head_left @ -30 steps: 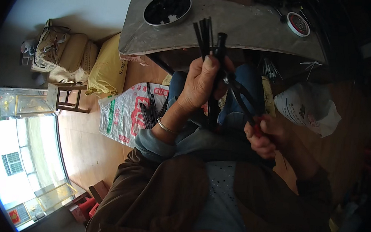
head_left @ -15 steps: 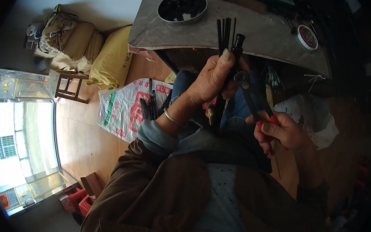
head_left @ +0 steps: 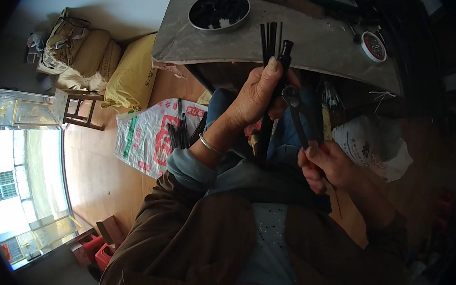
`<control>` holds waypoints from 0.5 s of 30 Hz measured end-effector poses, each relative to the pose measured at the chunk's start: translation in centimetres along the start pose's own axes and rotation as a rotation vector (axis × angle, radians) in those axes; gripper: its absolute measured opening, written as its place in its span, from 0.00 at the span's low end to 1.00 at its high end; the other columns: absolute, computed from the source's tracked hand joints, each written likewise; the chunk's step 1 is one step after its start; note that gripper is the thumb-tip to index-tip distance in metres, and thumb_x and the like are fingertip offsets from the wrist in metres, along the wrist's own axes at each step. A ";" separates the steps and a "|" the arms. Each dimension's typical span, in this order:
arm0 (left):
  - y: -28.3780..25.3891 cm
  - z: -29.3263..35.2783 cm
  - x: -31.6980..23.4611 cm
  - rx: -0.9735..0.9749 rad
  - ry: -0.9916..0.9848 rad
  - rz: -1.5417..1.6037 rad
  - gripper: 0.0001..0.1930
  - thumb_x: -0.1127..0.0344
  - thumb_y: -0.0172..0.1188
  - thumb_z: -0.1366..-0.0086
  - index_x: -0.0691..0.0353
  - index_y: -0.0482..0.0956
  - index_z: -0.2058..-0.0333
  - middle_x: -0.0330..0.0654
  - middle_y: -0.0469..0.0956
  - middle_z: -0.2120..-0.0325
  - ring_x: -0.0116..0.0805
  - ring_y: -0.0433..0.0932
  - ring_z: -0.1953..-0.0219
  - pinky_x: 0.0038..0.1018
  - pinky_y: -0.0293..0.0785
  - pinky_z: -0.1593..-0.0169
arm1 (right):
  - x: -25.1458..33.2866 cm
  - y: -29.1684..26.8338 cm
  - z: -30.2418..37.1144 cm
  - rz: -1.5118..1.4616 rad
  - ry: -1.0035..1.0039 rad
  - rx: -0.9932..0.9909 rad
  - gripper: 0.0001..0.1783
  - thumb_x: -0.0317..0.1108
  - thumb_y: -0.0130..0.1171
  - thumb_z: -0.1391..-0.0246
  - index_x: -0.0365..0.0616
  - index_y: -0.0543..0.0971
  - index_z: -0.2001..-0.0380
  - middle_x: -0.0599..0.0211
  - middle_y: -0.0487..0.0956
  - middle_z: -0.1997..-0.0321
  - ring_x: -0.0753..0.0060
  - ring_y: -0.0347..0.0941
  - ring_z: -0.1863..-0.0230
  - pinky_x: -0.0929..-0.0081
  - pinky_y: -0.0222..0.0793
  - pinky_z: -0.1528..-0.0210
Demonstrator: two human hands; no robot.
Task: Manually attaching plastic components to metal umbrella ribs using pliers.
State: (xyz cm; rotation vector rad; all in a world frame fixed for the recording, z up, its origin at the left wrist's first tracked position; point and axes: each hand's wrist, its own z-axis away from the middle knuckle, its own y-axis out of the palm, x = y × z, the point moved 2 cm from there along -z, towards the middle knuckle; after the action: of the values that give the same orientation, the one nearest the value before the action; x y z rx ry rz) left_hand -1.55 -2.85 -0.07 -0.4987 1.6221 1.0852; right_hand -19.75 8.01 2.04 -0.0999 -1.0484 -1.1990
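Observation:
Closed around a bundle of thin black rods (head_left: 269, 41) is my left hand (head_left: 255, 96), its thumb pressed along them. Beside the rods, a thicker black tube (head_left: 286, 49) with a knobbed end also stands in that grip. The bundle's lower part runs down toward my lap. My right hand (head_left: 332, 164) is wrapped round the handles of a pair of pincers (head_left: 299, 118), with a bit of red grip showing. Their round jaws (head_left: 290, 95) lie against or just in front of the bundle, close below my left fingers. What the jaws bite on, if anything, is too dark to tell.
Ahead stands a grey-topped table (head_left: 310, 44) bearing a round dish of black pieces (head_left: 219, 10) and a small round tin (head_left: 373, 47). More black rods (head_left: 178, 130) lie on a printed white sack (head_left: 145, 136) at left. A wooden stool (head_left: 83, 109) and yellow sack (head_left: 131, 78) stand beyond.
The pincers' handles have come together in my right hand, which has moved slightly left. My left hand still grips the bundle. The whole view has shifted a little.

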 end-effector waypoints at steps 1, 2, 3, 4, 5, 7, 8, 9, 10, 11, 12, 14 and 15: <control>0.3 -0.5 0.3 -0.050 0.005 0.001 0.34 0.35 0.36 0.32 0.66 0.72 0.68 0.33 0.61 0.89 0.22 0.60 0.90 0.19 0.56 0.85 | -0.3 -0.5 -0.3 0.005 -0.008 -0.022 0.22 0.51 0.47 0.36 0.39 0.71 0.67 0.72 0.70 0.82 0.80 0.68 0.82 0.77 0.66 0.80; 0.2 -0.9 0.7 -0.128 0.012 -0.043 0.33 0.36 0.37 0.32 0.66 0.72 0.67 0.34 0.62 0.88 0.22 0.61 0.90 0.19 0.57 0.85 | -0.2 -1.6 -0.8 0.372 -0.238 -0.265 0.17 0.44 0.51 0.38 0.38 0.72 0.65 0.68 0.73 0.79 0.75 0.71 0.80 0.75 0.68 0.78; -0.2 -1.1 1.1 -0.203 0.020 -0.085 0.32 0.38 0.38 0.31 0.66 0.72 0.66 0.34 0.63 0.88 0.23 0.61 0.89 0.19 0.57 0.85 | 0.2 -2.4 -1.0 0.745 -0.461 -0.511 0.13 0.38 0.54 0.40 0.37 0.73 0.63 0.64 0.76 0.76 0.70 0.75 0.77 0.72 0.71 0.75; -1.0 -1.6 1.4 -0.268 0.042 -0.121 0.29 0.41 0.38 0.30 0.66 0.72 0.65 0.35 0.65 0.87 0.24 0.63 0.89 0.20 0.60 0.85 | 1.8 -3.2 -0.9 1.361 -0.823 -0.716 0.13 0.23 0.58 0.51 0.37 0.74 0.60 0.57 0.79 0.68 0.58 0.78 0.68 0.68 0.73 0.66; -1.9 -2.0 1.8 -0.299 0.039 -0.043 0.28 0.44 0.38 0.29 0.66 0.73 0.67 0.35 0.66 0.88 0.24 0.65 0.89 0.20 0.60 0.84 | 2.9 -4.4 -1.0 1.395 -0.894 -0.792 0.14 0.21 0.59 0.54 0.38 0.75 0.60 0.56 0.78 0.66 0.56 0.77 0.66 0.66 0.73 0.64; -3.2 -2.3 2.1 -0.302 0.045 -0.037 0.28 0.42 0.40 0.30 0.66 0.72 0.66 0.35 0.65 0.87 0.24 0.64 0.88 0.20 0.60 0.85 | 5.0 -6.0 -0.7 1.358 -0.942 -0.978 0.19 0.18 0.60 0.62 0.39 0.75 0.62 0.56 0.78 0.63 0.53 0.76 0.62 0.63 0.71 0.61; -3.0 -2.4 1.9 -0.328 0.009 -0.038 0.28 0.41 0.40 0.30 0.66 0.72 0.65 0.35 0.66 0.87 0.24 0.64 0.88 0.20 0.60 0.84 | 5.7 -7.7 -0.6 1.402 -0.894 -1.123 0.19 0.18 0.60 0.61 0.40 0.74 0.62 0.56 0.78 0.63 0.53 0.76 0.62 0.62 0.71 0.61; -2.9 -2.6 1.8 -0.356 -0.028 -0.039 0.29 0.40 0.41 0.31 0.66 0.72 0.65 0.35 0.66 0.86 0.24 0.64 0.88 0.20 0.60 0.84 | 6.5 -9.9 -0.5 1.440 -0.843 -1.266 0.19 0.19 0.61 0.61 0.40 0.74 0.62 0.56 0.77 0.63 0.52 0.75 0.62 0.62 0.71 0.61; -3.2 -2.7 1.9 -0.371 -0.045 -0.038 0.30 0.38 0.42 0.32 0.66 0.71 0.65 0.35 0.66 0.85 0.23 0.64 0.88 0.21 0.61 0.84 | 7.7 -12.0 -0.6 1.386 -0.694 -1.330 0.18 0.23 0.61 0.58 0.42 0.74 0.60 0.57 0.78 0.63 0.52 0.76 0.60 0.61 0.71 0.60; -3.4 -2.9 2.2 -0.353 -0.039 -0.030 0.30 0.38 0.42 0.32 0.66 0.71 0.65 0.35 0.66 0.85 0.23 0.64 0.88 0.21 0.61 0.84 | 9.3 -13.5 -0.2 1.387 -0.564 -1.394 0.17 0.27 0.61 0.54 0.43 0.74 0.58 0.56 0.79 0.63 0.51 0.76 0.59 0.61 0.71 0.60; -3.7 -3.1 2.4 -0.341 -0.031 -0.050 0.31 0.38 0.42 0.33 0.66 0.71 0.64 0.35 0.66 0.85 0.23 0.64 0.87 0.21 0.61 0.84 | 10.9 -15.1 0.0 1.383 -0.438 -1.447 0.15 0.30 0.61 0.51 0.45 0.74 0.57 0.56 0.79 0.63 0.51 0.76 0.59 0.62 0.71 0.59; -3.6 -3.4 2.6 -0.336 -0.036 -0.051 0.31 0.37 0.42 0.33 0.66 0.72 0.64 0.34 0.65 0.86 0.23 0.64 0.88 0.21 0.60 0.85 | 13.6 -18.5 -0.3 1.435 -0.410 -1.505 0.14 0.38 0.59 0.47 0.45 0.76 0.59 0.56 0.80 0.63 0.52 0.76 0.58 0.61 0.70 0.59; -3.6 -3.4 2.5 -0.330 -0.034 -0.047 0.31 0.37 0.42 0.33 0.66 0.72 0.64 0.34 0.65 0.86 0.23 0.64 0.88 0.21 0.60 0.85 | 14.7 -19.5 -0.3 1.388 -0.333 -1.494 0.15 0.41 0.58 0.46 0.44 0.78 0.60 0.56 0.80 0.63 0.52 0.76 0.58 0.61 0.70 0.58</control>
State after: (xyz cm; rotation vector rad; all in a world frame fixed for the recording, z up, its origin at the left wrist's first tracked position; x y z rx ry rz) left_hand -1.47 -7.05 -3.75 -0.7266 1.3997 1.3262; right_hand -35.35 -10.74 3.59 -1.8798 0.0526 -0.3712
